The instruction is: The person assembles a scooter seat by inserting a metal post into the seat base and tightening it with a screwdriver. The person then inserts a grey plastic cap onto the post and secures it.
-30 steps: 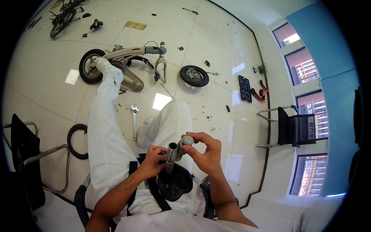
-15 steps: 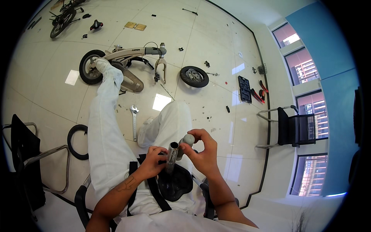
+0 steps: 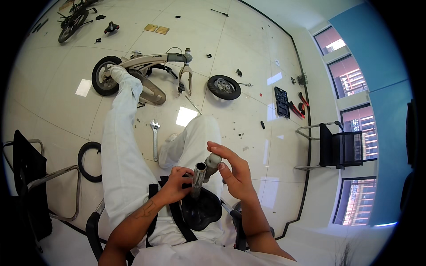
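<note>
Left hand (image 3: 177, 182): I find its grip closed on the side of the metal tube (image 3: 198, 181), which stands slightly tilted over the lap. The tube's open mouth faces up toward my camera; its interior is dark and I cannot make out any contents. Its lower end meets the black seat (image 3: 202, 215), which lies in the lap between the thighs.

Right hand (image 3: 238, 172): its grip is loosely spread about the grey knob (image 3: 213, 161), forefinger over the top, thumb alongside. I cannot tell whether the thumb presses. The knob is just beside the tube's mouth, on the right.

Containers: a black tool case (image 3: 282, 102) lies open near the right edge of the floor (image 3: 248, 128). I note moulded compartments; their contents are too small to identify. Red-handled tools (image 3: 296, 110) lie beside it. A wire basket (image 3: 302, 79) sits by the same edge, contents unreadable from my position.

Elsewhere on the floor I log a wrench (image 3: 155, 142) between the legs, a wheel (image 3: 224, 87) and a bike frame (image 3: 153, 59) farther out.
</note>
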Demonstrator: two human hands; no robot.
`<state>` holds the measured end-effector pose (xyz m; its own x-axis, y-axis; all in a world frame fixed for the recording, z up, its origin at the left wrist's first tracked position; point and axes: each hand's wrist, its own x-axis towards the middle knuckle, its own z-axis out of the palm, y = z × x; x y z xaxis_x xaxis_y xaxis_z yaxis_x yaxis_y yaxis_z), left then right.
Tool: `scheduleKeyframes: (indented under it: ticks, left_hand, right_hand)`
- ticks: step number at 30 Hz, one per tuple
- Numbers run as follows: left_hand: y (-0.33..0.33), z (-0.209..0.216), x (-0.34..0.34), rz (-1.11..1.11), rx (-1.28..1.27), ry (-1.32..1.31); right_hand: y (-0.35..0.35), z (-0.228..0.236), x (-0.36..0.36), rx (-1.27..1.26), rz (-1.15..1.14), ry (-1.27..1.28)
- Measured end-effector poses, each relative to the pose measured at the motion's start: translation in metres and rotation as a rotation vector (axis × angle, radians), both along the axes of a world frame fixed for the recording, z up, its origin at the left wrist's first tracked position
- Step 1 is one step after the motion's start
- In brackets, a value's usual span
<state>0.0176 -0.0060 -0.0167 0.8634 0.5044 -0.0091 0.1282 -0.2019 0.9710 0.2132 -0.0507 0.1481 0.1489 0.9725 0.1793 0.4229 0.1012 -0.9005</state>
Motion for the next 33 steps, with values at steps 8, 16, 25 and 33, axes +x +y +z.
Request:
scheduleKeyframes:
  ticks: [8,16,25,33]
  left_hand:
    - [0.001,-0.006,0.001,-0.036,0.037,0.017]
    - [-0.004,-0.011,-0.002,0.006,0.041,-0.024]
    - [-0.007,-0.010,-0.002,0.034,0.009,-0.042]
    - [-0.008,-0.004,-0.001,0.047,0.074,0.022]
  right_hand:
    - [-0.006,0.002,0.001,-0.114,0.028,0.120]
    - [-0.013,0.007,-0.003,-0.062,0.001,-0.021]
    - [-0.011,0.002,-0.009,0.039,-0.084,-0.111]
    - [-0.008,-0.005,-0.018,0.130,-0.208,-0.209]
